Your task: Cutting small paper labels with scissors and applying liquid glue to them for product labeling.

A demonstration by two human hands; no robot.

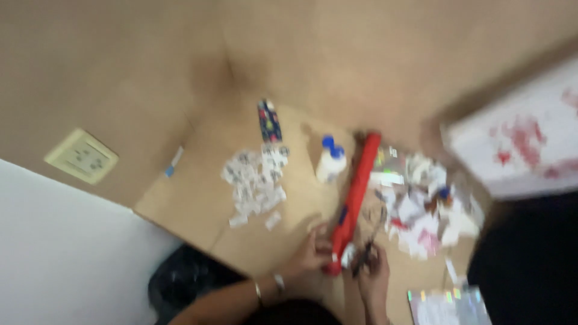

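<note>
The red roll (pixel 356 195) lies on the tabletop (pixel 198 204) with its long axis running from the near edge, where both hands are, up and slightly right toward the far corner by the wall; nearly all of its length lies away from the hands, beyond them. The left hand (pixel 312 250) is the nearer one: its fingers curl against the roll's near end from the left side, touching it, and it seems to grip or steady that end, though blur hides how firmly. The forearm reaches in from the near edge, angled up and right, with a thin bracelet (pixel 259 292) at the wrist. The right hand (pixel 373 277) sits just right of the roll's near end, closed around dark scissors (pixel 366 253) whose blades point up and slightly left toward the roll; whether the blades touch it I cannot tell. Just left of the roll's far half stands a white bottle (pixel 330 161) with a blue cap. Farther left lies a scatter of small paper pieces (pixel 256 180), with a dark patterned pack (pixel 270 120) beyond them. Right of the roll is a heap of mixed scraps (pixel 430 207), and a shiny sheet (pixel 448 304) lies at the near right edge.
</note>
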